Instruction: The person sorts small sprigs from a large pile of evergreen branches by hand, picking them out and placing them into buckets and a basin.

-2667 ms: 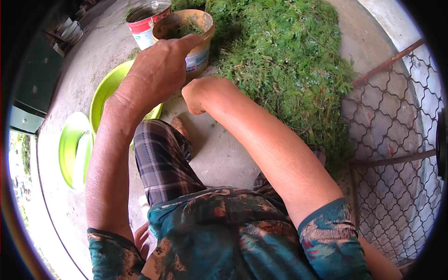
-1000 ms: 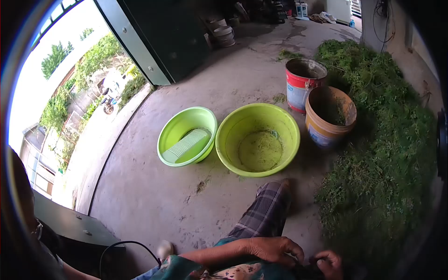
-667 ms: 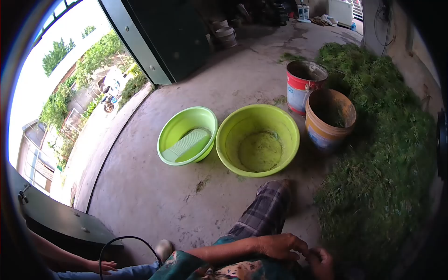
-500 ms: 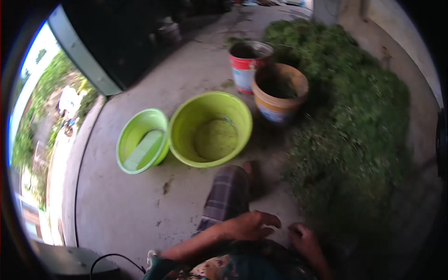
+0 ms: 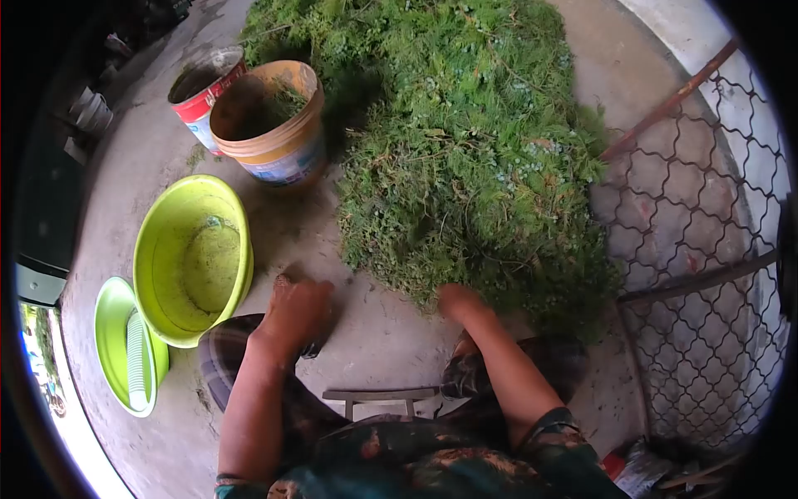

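Observation:
My left hand (image 5: 301,309) is over the concrete floor beside the larger yellow-green basin (image 5: 154,266), its fingers curled; whatever they may hold is hidden. At the near edge of a big heap of cut green branches (image 5: 499,166), my right hand (image 5: 464,304) points downward, touching or just short of the sprigs. Its fingertips are out of sight, so its grip does not show. Both forearms reach forward past my knees. The larger basin holds only dirt and small scraps on its bottom.
A smaller green basin (image 5: 104,333) with a ribbed washboard (image 5: 136,358) stands at left. An orange-brown bucket (image 5: 270,145) with some greenery and a red-and-white bucket (image 5: 199,108) stand behind. Wire mesh (image 5: 690,191) borders the right. A low stool (image 5: 378,395) is between my legs.
My view has swung right and down, bringing the branch heap to the middle. My hands, which were close together near my lap, are now apart and stretched forward.

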Available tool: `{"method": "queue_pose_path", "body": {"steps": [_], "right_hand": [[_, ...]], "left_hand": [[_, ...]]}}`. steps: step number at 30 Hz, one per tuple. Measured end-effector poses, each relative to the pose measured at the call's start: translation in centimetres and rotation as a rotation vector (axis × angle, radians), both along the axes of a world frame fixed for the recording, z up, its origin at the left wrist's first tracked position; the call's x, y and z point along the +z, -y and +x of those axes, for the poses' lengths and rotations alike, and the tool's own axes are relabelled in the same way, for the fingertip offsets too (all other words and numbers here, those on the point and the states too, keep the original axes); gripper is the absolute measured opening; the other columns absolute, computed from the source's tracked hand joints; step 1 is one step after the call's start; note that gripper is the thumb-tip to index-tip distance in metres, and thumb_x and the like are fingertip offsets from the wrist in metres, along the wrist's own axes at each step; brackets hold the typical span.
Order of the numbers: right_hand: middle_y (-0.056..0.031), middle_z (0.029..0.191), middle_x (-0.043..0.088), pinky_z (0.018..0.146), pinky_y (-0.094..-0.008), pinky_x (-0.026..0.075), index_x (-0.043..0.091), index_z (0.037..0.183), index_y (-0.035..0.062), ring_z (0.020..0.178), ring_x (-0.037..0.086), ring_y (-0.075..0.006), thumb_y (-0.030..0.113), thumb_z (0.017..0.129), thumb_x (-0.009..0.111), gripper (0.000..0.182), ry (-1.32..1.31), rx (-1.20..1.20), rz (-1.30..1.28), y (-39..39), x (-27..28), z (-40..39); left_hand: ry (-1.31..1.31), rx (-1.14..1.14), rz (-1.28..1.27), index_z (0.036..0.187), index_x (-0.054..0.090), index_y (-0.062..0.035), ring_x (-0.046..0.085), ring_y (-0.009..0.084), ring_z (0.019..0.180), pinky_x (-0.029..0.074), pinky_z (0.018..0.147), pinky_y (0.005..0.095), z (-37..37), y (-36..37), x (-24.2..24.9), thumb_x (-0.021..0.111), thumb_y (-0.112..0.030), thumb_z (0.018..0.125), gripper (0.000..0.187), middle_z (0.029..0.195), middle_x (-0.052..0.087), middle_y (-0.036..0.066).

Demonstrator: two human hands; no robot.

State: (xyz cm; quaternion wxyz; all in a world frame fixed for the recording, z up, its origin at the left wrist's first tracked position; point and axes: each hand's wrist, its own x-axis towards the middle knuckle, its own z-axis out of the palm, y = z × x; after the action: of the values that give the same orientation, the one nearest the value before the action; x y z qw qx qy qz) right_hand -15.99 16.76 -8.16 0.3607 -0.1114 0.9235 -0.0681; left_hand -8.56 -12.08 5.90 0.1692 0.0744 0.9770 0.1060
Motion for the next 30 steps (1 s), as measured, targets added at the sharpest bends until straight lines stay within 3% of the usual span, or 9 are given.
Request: {"method": "queue_pose_path", "body": {"steps": [7, 10, 12, 17, 19, 25, 27, 29, 30], "right_hand": [[-0.0176, 0.105, 0.065, 0.085, -0.0422, 0.048, 0.064, 0.106, 0.0071, 0.104, 0.06, -0.0335, 0.018, 0.082, 0.054, 0.029, -0.156, -0.389, -0.322, -0.6, -12.3, -3.4], [-0.0167, 0.096, 0.066, 0.078, -0.0429, 0.049, 0.063, 0.102, 0.006, 0.094, 0.062, -0.0337, 0.018, 0.082, 0.054, 0.025, 0.053, -0.529, -0.478, 2.4, -11.9, -4.5], [-0.016, 0.089, 0.065, 0.072, -0.0439, 0.048, 0.061, 0.099, 0.0054, 0.085, 0.062, -0.0346, 0.018, 0.081, 0.057, 0.022, -0.112, -0.438, -0.565, 4.5, -13.8, -4.8], [-0.0162, 0.091, 0.066, 0.07, -0.0459, 0.05, 0.058, 0.099, 0.0073, 0.083, 0.063, -0.0376, 0.022, 0.078, 0.065, 0.027, -0.369, -0.496, -0.382, 9.2, -16.3, -5.3], [-0.0167, 0.091, 0.066, 0.071, -0.0496, 0.049, 0.057, 0.1, 0.0079, 0.086, 0.063, -0.0384, 0.025, 0.079, 0.064, 0.027, -0.345, -0.536, -0.14, 10.5, -17.0, -6.0], [-0.0201, 0.089, 0.066, 0.072, -0.0483, 0.05, 0.059, 0.103, 0.0066, 0.084, 0.063, -0.0403, 0.038, 0.081, 0.061, 0.038, -0.23, -0.533, -0.186, 9.6, -17.9, -6.0], [-0.0208, 0.087, 0.065, 0.067, -0.047, 0.05, 0.06, 0.101, 0.0009, 0.076, 0.064, -0.0364, 0.03, 0.085, 0.053, 0.034, -0.265, -0.594, -0.402, 9.0, -17.0, -5.4], [-0.0152, 0.094, 0.066, 0.061, -0.0402, 0.052, 0.061, 0.103, 0.0012, 0.073, 0.065, -0.0261, 0.028, 0.085, 0.055, 0.032, 0.279, -1.133, -0.797, 8.5, -13.7, -5.1], [-0.0152, 0.094, 0.066, 0.061, -0.0402, 0.052, 0.061, 0.103, 0.0012, 0.073, 0.065, -0.0261, 0.028, 0.085, 0.055, 0.032, 0.263, -1.129, -0.804, 8.1, -12.6, -4.8]], "left_hand": [[0.157, 0.131, 0.091, 0.107, 0.057, -0.0063, 0.061, 0.0384, 0.092, 0.047, 0.082, 0.0454, -1.4, 0.2, 0.2, 0.057, -0.006, 0.076, 0.03, 0.097, 0.064, 0.02], [0.141, 0.141, 0.099, 0.109, 0.055, -0.0055, 0.06, 0.0378, 0.091, 0.046, 0.08, 0.0464, -2.1, 0.4, 0.5, 0.056, -0.007, 0.077, 0.032, 0.096, 0.062, 0.019], [0.221, 0.147, 0.078, 0.111, 0.054, -0.0055, 0.059, 0.0374, 0.091, 0.045, 0.079, 0.0465, -2.4, 0.2, 0.5, 0.056, -0.007, 0.078, 0.033, 0.095, 0.061, 0.018], [0.108, 0.12, 0.139, 0.094, 0.052, -0.0055, 0.059, 0.0341, 0.081, 0.046, 0.072, 0.045, -2.0, 0.3, -0.1, 0.059, -0.008, 0.078, 0.018, 0.084, 0.055, 0.015], [0.127, 0.118, 0.103, 0.097, 0.052, -0.0057, 0.058, 0.0325, 0.081, 0.046, 0.073, 0.043, -2.0, 0.4, -0.3, 0.058, -0.01, 0.079, 0.02, 0.083, 0.055, 0.014], [0.104, 0.111, 0.092, 0.097, 0.054, -0.0042, 0.058, 0.031, 0.08, 0.045, 0.072, 0.042, -1.8, 0.4, -0.3, 0.054, -0.008, 0.079, 0.019, 0.082, 0.055, 0.013], [0.117, 0.103, 0.111, 0.097, 0.054, -0.0037, 0.058, 0.0312, 0.08, 0.045, 0.073, 0.0421, -1.9, 0.5, 0.2, 0.054, -0.008, 0.079, 0.019, 0.082, 0.055, 0.013], [0.161, 0.115, 0.117, 0.109, 0.053, -0.0066, 0.058, 0.0339, 0.088, 0.046, 0.08, 0.0432, -1.7, 0.6, 0.1, 0.063, -0.007, 0.075, 0.035, 0.091, 0.06, 0.014], [0.145, 0.111, 0.12, 0.109, 0.053, -0.0066, 0.058, 0.0339, 0.088, 0.046, 0.08, 0.0432, -1.6, 0.5, 0.3, 0.063, -0.007, 0.075, 0.035, 0.091, 0.06, 0.014]]}}
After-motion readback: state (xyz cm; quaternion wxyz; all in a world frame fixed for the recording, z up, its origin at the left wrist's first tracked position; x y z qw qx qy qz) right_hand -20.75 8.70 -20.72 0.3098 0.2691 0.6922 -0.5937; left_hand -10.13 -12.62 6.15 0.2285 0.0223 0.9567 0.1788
